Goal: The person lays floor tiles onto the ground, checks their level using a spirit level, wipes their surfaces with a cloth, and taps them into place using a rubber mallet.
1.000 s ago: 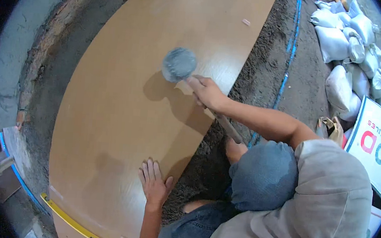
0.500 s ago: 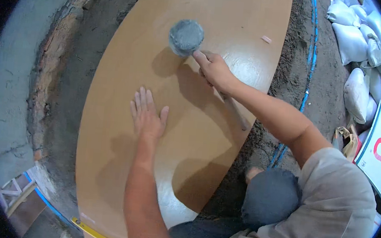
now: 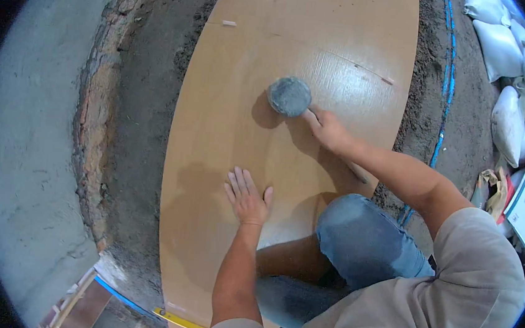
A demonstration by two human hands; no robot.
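- Holding grey, round-headed, rubber-looking mallet (image 3: 289, 96) in right hand (image 3: 329, 131) above broad, glossy tan tile-like slab (image 3: 217, 116), gripped high, likely for control.
- Resting widely spread left hand (image 3: 248, 203) flat on slab, likely for bracing.

This is a building site; white sacks (image 3: 496, 52) lie on rough ground (image 3: 469, 116).

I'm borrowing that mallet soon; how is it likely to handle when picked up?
The mallet will probably feel head-heavy: its round head is much wider than the handle. It's likely stiff, as the handle shows no sag beyond the right hand. Laid down, it may roll, given that rounded head.
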